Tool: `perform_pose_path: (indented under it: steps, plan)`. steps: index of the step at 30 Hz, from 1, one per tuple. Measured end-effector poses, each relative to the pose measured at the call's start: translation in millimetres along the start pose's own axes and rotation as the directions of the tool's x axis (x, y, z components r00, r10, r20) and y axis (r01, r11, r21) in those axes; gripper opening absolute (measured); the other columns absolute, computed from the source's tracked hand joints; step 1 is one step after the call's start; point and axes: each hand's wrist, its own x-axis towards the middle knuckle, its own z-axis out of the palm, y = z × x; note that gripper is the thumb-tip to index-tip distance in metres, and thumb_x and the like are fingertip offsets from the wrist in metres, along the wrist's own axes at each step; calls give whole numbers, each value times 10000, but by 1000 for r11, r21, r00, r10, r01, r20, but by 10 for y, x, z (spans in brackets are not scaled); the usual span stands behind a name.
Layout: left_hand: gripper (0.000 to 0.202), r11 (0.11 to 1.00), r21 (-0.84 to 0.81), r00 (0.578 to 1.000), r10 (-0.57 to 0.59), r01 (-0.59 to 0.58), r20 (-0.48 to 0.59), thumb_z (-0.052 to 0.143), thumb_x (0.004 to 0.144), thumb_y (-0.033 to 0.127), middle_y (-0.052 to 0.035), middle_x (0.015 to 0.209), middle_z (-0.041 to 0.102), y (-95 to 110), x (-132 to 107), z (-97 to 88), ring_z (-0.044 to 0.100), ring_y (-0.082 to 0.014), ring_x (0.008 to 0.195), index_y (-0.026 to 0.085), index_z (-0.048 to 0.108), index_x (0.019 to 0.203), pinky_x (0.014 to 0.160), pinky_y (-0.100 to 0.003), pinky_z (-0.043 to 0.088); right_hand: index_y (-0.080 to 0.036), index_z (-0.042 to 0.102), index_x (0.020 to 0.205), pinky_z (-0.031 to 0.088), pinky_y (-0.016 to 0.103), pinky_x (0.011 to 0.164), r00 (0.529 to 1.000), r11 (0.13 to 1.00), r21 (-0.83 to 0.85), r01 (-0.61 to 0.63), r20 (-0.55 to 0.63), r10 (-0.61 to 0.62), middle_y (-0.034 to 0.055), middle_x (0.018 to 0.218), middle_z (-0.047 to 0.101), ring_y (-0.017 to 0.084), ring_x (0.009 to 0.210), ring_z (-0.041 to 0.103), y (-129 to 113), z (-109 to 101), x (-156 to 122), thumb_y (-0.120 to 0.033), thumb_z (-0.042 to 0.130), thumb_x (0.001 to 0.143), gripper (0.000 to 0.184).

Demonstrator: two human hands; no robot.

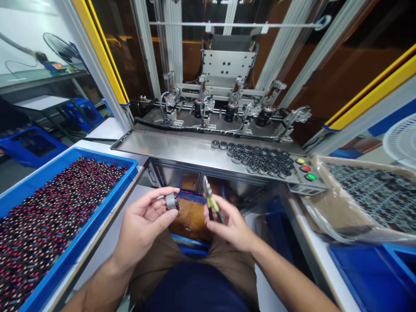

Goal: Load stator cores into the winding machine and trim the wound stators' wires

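Between the thumb and fingers of my left hand [143, 221] is a small motor stator [170, 201], a grey ring with dark and reddish parts at its edge. My right hand [229, 223] grips a pair of pliers [212, 203] with yellow-green and black handles, its metal jaws pointing up and away from me. The pliers and the stator are apart, both held above my lap. Part of the pliers' handles is hidden by my fingers.
A blue tray [130, 167] full of wound stators stands left. Ahead, a metal shelf [162, 145] carries many black rings [260, 158] before a machine with several fixtures [230, 110]. Right are a control box [307, 186] with coloured buttons and a plastic-lined carton [328, 208] of grey parts.
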Motion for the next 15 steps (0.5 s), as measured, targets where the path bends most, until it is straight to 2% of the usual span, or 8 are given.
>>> perform_pose_path:
  steps: [2,5,10,15]
  plan:
    - [344,1000,21,1000,12,-12,-4,733,783,95,-62,1100,745,-17,8,62,712,-120,911,197,694,1108,844,-174,562,-220,401,1390,530,332,759,999,998,-44,49,-9,-50,39,923,604,153,803,607,1,173,-301,-165,592,840,586]
    - [349,999,44,999,32,-32,1,742,767,83,-56,1085,751,-46,13,149,721,-128,908,195,701,1095,849,-175,568,-202,393,1427,515,386,823,989,974,-174,145,5,-146,74,970,599,192,887,583,-60,272,-477,-73,565,773,689]
    - [377,996,82,999,33,-35,22,747,757,76,-46,1103,744,-50,7,233,726,-134,909,208,701,1108,853,-181,577,-141,350,1465,508,412,882,966,954,-155,257,39,-254,143,1131,561,232,1015,562,-161,251,-405,-46,544,700,795]
    - [354,989,130,997,72,-73,14,742,759,72,-41,1101,742,-14,-20,232,721,-144,937,209,712,1084,878,-187,569,-133,354,1464,514,408,846,961,952,-132,275,48,-271,142,1106,570,228,972,564,-171,286,-357,-41,544,692,801]
